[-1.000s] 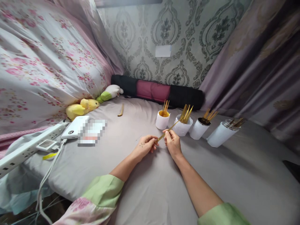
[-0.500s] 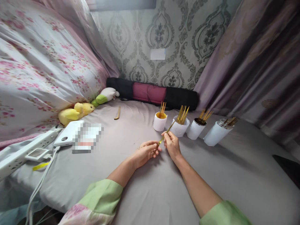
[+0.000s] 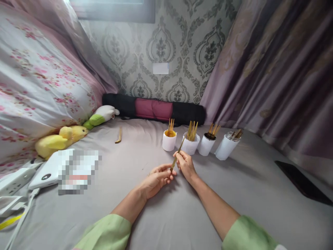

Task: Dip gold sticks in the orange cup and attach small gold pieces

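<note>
A grey sheet (image 3: 234, 194) covers the whole bed, with floral bedding (image 3: 39, 80) heaped along its left and a black-and-maroon roll (image 3: 153, 109) lying against the papered wall at the far edge. In front of that roll stand four white cups in a row, the first cup (image 3: 169, 140) upright and the last cup (image 3: 225, 147) tilted to the right, each bristling with thin gold sticks (cutlery handles or straws, possibly; they are too small to tell). One loose stick (image 3: 119, 135) lies apart on the sheet, well to the left of the cups. Just in front of the cups the two hands meet over a single gold stick (image 3: 181, 144), which slants up toward the second cup (image 3: 190, 145). The left hand (image 3: 156, 178) lies with curled fingers, thumb and fingertips pinching the stick's lower end. The right hand (image 3: 186, 164) pinches it a little higher, between thumb and forefinger. The step in hand looks like handling one stick between both hands. Any move toward the cups would call for a light touch, since they stand close together on soft bedding.
</note>
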The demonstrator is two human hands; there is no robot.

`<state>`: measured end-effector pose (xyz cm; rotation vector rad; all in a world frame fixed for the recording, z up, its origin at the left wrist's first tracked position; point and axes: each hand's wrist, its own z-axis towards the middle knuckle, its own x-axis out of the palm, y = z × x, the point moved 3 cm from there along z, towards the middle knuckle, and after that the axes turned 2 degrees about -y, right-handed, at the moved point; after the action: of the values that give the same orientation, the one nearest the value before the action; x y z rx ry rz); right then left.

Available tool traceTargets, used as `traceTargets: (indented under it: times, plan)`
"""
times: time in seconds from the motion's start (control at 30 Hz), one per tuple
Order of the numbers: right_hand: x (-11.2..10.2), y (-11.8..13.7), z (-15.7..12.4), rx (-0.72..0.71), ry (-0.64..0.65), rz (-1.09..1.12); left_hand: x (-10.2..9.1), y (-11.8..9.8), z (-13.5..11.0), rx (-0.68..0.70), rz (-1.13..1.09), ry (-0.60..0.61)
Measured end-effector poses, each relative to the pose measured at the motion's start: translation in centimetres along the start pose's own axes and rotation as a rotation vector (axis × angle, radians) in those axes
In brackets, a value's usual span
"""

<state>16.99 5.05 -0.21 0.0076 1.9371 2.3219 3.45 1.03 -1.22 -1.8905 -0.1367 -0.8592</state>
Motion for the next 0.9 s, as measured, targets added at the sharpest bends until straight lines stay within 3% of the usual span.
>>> traceTargets:
  times: [0.33,0.9]
  plan:
    - [-0.5,-0.1,0.6,0.001,-0.007,-0.014,-0.1,0.1,0.0,-0.030,-0.010,0.008]
    - [-3.2,4.7,4.8,0.008,-0.138,-0.040,0.0,0.2,0.2,-0.053,-0.016,0.005]
